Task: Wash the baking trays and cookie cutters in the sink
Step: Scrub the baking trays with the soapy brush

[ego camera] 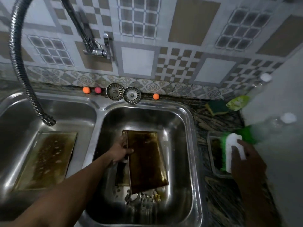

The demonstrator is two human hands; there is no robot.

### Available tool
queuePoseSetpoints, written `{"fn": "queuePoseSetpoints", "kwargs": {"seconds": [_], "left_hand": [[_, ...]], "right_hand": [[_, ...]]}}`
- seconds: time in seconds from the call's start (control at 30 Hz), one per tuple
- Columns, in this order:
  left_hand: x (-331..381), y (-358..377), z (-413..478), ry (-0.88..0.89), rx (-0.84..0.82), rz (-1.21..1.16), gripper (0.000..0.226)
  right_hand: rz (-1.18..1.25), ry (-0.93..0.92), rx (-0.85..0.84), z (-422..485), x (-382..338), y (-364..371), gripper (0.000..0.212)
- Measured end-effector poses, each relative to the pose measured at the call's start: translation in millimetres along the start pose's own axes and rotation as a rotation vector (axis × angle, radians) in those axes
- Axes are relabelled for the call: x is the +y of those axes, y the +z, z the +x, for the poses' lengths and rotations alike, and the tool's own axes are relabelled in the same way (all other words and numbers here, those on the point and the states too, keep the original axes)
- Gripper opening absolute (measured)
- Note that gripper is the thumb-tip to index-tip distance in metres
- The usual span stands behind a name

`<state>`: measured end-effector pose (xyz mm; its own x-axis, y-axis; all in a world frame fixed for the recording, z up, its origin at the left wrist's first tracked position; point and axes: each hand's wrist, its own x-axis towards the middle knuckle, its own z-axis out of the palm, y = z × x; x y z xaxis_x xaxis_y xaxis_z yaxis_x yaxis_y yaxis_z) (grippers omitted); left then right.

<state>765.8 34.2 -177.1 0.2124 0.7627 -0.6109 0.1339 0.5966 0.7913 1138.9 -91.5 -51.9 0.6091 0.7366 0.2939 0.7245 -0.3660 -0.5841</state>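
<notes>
Head view, centre frame: my left hand pinches the left rim of the brown-stained rectangular metal baking tray, holding it tilted in the steel sink basin, likely to present its face for scrubbing. Right of frame, my right hand grips the white-backed green-bristled brush.

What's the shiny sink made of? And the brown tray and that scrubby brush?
The sink looks like stainless steel: silvery, polished, with bright reflections. The tray in the left hand is probably metal: thin, stiff, stained brown. The brush in the right hand seems plastic: smooth white back, green bristles.
</notes>
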Motion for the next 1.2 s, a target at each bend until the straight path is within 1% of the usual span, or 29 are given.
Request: {"fn": "queuePoseSetpoints", "kwargs": {"seconds": [0.1,0.13,0.2,0.23,0.27,0.33,0.4,0.47,0.5,0.53,0.63,0.67,0.7,0.73,0.83,0.87,0.9,0.97,1.03,1.07,1.1,1.13,1.2], "left_hand": [[4,11,-15,0.115,0.108,0.050,0.052],[7,13,-19,0.166,0.137,0.082,0.053],[8,10,-24,0.315,0.186,0.215,0.069],[9,8,-26,0.392,0.197,0.291,0.071],[10,5,-27,0.449,0.202,0.348,0.065],[12,-1,-28,0.472,0.206,0.407,0.049],[16,-4,-31,0.449,0.222,0.430,0.044],[18,-6,-35,0.477,0.265,0.419,0.038],[19,-6,-37,0.497,0.282,0.422,0.038],[18,-7,-38,0.502,0.291,0.431,0.044],[20,-9,-40,0.448,0.272,0.472,0.081],[21,-10,-41,0.454,0.256,0.502,0.088],[21,-11,-42,0.478,0.246,0.530,0.089],[22,-11,-45,0.516,0.250,0.561,0.085],[27,-9,-55,0.720,0.309,0.702,0.059],[30,-8,-59,0.768,0.327,0.746,0.056],[34,-8,-64,0.798,0.344,0.793,0.057],[40,-8,-69,0.847,0.378,0.893,0.072],[48,-11,-77,0.897,0.398,0.969,0.095],[53,-12,-83,0.914,0.404,0.988,0.102],[59,-11,-89,0.934,0.407,0.968,0.103],[64,-10,-96,0.948,0.405,0.909,0.098],[76,-4,-107,0.953,0.428,0.724,0.089]], "right_hand": [[0.017,-0.001,-0.022,-2,4,3,0.042],[0.028,-0.001,-0.025,-2,5,4,0.035],[0.046,0.010,-0.044,-3,7,8,0.026],[0.063,0.016,-0.066,-3,7,8,0.026],[0.072,0.027,-0.089,-2,8,9,0.026],[0.076,0.042,-0.126,-2,8,10,0.026],[0.102,0.054,-0.158,-1,9,12,0.026],[0.114,0.072,-0.204,0,14,16,0.028],[0.111,0.078,-0.221,-1,17,19,0.028],[0.111,0.080,-0.230,-1,19,21,0.028],[0.124,0.082,-0.234,-1,19,20,0.029],[0.129,0.075,-0.222,-1,17,17,0.029],[0.139,0.066,-0.202,-1,14,14,0.029],[0.154,0.053,-0.174,0,10,10,0.030],[0.158,-0.035,-0.061,4,-3,-6,0.030],[0.162,-0.059,-0.029,5,-9,-11,0.030],[0.181,-0.077,-0.003,5,-15,-15,0.032],[0.228,-0.135,0.060,5,-32,-25,0.040],[0.271,-0.213,0.143,3,-50,-34,0.037],[0.294,-0.234,0.172,2,-59,-38,0.033],[0.322,-0.246,0.190,2,-68,-40,0.029],[0.350,-0.256,0.201,2,-77,-41,0.027],[0.394,-0.262,0.209,2,-95,-39,0.026]]}}
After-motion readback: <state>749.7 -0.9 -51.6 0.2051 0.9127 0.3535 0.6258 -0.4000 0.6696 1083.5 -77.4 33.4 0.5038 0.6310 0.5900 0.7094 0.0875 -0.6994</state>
